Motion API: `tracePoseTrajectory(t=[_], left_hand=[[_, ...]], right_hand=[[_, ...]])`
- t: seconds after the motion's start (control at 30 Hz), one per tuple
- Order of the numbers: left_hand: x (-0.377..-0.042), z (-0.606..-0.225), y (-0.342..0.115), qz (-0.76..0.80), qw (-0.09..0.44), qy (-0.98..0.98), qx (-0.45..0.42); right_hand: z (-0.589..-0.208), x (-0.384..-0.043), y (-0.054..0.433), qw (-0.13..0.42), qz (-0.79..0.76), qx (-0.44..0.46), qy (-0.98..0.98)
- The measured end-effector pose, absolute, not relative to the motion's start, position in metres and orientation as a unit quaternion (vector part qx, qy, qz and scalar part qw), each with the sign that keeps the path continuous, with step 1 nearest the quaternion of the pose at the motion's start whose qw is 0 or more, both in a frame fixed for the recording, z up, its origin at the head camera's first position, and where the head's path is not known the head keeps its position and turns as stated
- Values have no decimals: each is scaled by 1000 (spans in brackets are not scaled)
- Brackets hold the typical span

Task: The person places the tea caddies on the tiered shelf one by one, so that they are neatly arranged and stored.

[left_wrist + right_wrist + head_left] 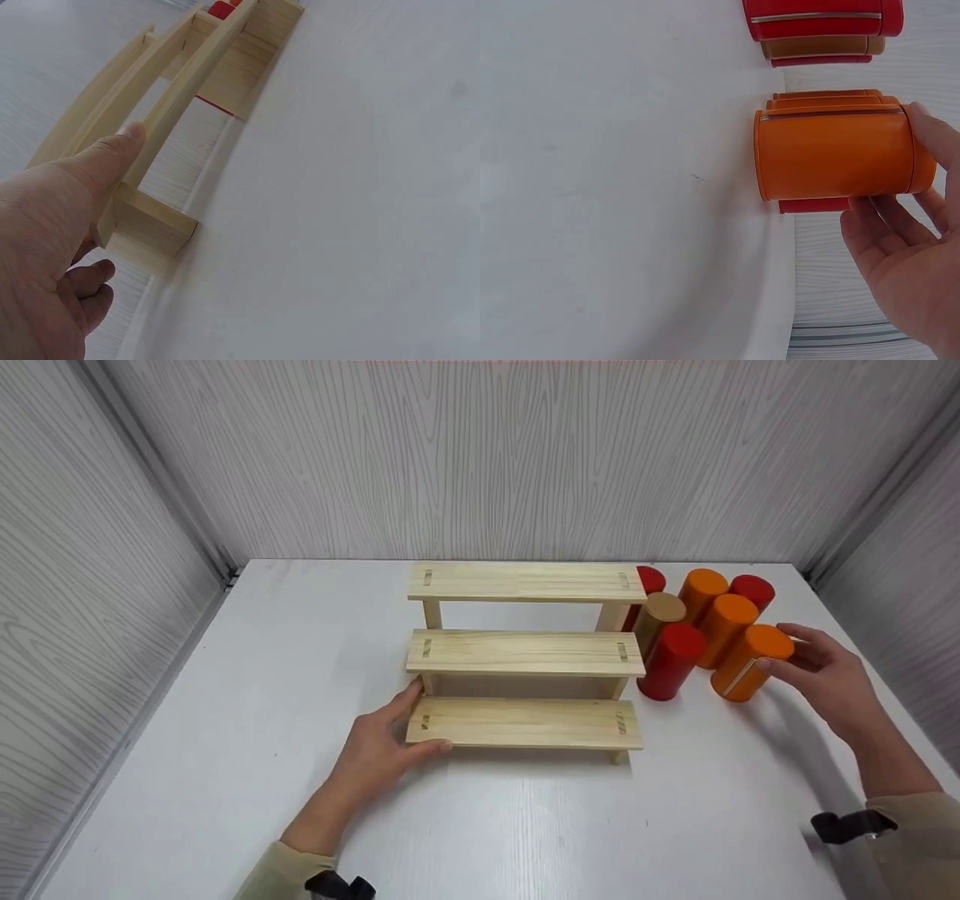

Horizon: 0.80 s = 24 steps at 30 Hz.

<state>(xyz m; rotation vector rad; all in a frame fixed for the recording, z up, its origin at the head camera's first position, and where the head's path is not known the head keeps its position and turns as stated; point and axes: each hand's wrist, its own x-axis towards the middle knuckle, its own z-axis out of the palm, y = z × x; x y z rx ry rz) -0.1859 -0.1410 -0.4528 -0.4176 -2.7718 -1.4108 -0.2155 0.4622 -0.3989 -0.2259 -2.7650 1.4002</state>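
Note:
A light wooden three-step stand [525, 652] stands on the white table. My left hand [375, 742] grips its left end, thumb along the front edge of the lowest step and fingers round the side. The left wrist view shows that thumb pressed on the wooden stand [184, 90], with some fingers bent below. At the right, the thumb of my right hand [832, 675] lies against the front of the nearest orange canister [739, 671], the fingers behind it. In the right wrist view, thumb and fingers hold the lid end of this upright orange canister [832, 154].
Beside the stand's right end stand a red canister [671, 660], a tan canister [660, 611] and several more orange and red ones. One red canister [651, 579] is partly hidden behind the top step. Wood-grain panels [480, 457] enclose the table [300, 660] at the back and sides.

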Motion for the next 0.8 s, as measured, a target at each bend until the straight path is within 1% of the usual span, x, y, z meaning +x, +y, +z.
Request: tracePoseTrajectory(t=[0.57, 0.8], left_hand=[[-187, -453, -141, -448, 5, -884, -132], [-187, -454, -141, -449, 3, -885, -127]], right_hand=[[-401, -216, 462, 24, 465, -78, -882], [-395, -208, 460, 24, 454, -61, -888]])
